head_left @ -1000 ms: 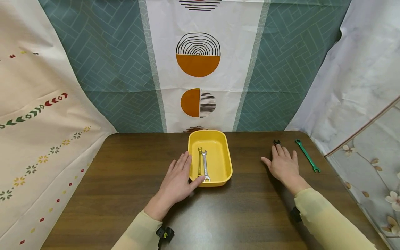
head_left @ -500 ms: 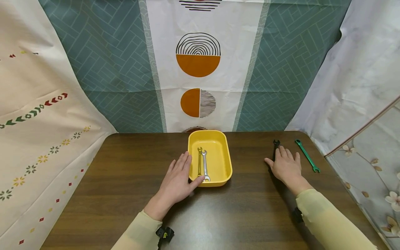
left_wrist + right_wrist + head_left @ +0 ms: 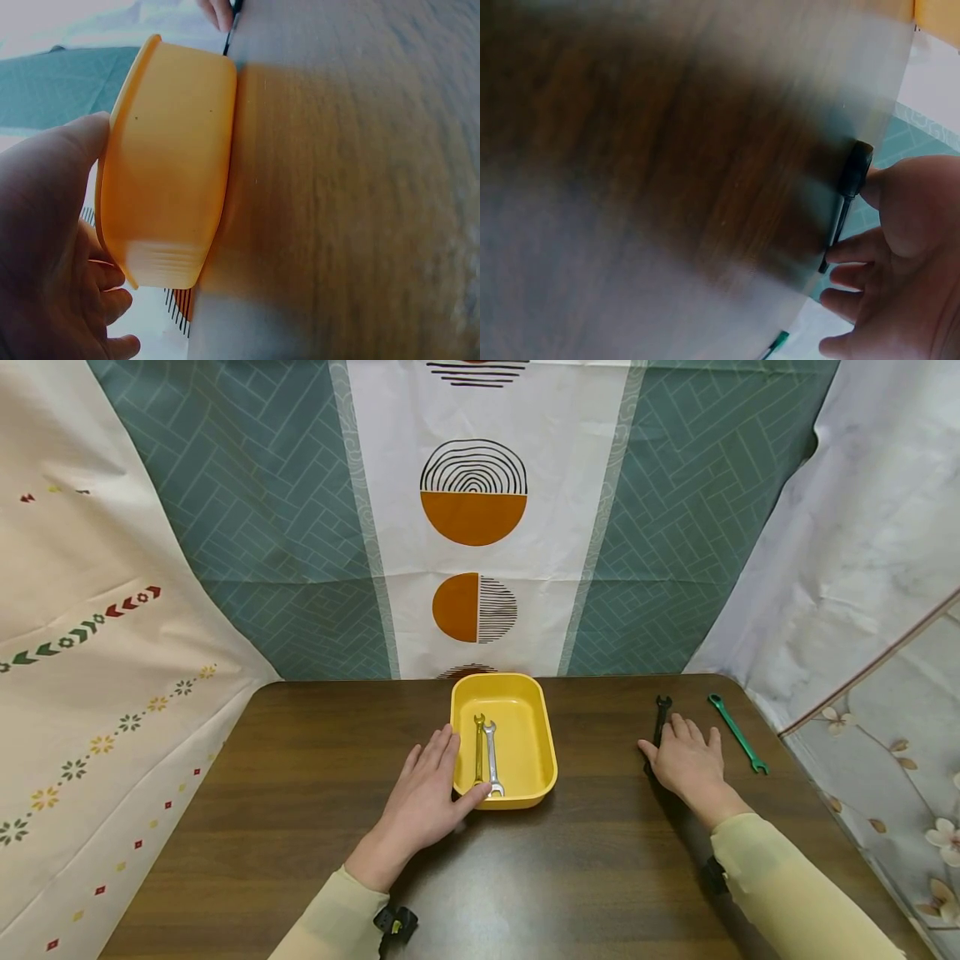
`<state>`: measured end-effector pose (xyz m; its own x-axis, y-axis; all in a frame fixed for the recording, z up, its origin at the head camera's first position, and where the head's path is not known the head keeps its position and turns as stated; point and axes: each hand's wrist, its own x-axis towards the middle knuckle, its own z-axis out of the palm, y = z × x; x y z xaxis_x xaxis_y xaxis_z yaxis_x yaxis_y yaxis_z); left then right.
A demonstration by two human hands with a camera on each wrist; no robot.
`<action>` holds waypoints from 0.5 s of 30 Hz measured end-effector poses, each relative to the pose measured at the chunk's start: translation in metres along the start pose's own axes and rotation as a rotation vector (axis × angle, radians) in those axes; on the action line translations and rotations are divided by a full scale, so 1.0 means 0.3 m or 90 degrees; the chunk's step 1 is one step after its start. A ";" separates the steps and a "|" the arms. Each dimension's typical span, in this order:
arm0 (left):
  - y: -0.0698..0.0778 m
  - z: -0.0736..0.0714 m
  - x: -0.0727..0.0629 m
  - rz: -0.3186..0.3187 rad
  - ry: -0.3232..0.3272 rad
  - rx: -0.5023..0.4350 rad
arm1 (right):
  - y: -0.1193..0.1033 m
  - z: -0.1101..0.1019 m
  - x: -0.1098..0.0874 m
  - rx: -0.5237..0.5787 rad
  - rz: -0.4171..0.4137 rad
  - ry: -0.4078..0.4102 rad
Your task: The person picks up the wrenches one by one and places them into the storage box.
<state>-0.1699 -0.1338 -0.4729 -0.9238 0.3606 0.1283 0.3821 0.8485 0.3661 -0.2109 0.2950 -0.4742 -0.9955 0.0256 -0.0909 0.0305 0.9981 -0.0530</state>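
In the head view my left hand lies against the left side of a yellow tray. Its fingers are straight, and the thumb rests over the near rim. Inside the tray, a gold wrench and a silver wrench lie side by side. At the right, my right hand is low beside a black wrench on the table, with loosely extended fingers. Seen from the right wrist, the thumb is right at the black wrench's thick end and a fingertip overlaps its shaft.
A green wrench lies on the brown table to the right of my right hand. Patterned cloth hangs behind the table's far edge, and pale cloth borders the right side.
My right hand has shifted slightly right and back, so more of the black wrench shows. The black wrench itself stays in place. My left hand and the tray have not moved.
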 end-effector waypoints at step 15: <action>0.000 0.000 0.001 -0.002 -0.001 -0.001 | -0.006 0.001 -0.007 -0.023 -0.020 -0.012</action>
<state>-0.1702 -0.1339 -0.4728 -0.9251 0.3583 0.1256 0.3788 0.8493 0.3677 -0.2088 0.2931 -0.4741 -0.9942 -0.0059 -0.1078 -0.0038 0.9998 -0.0200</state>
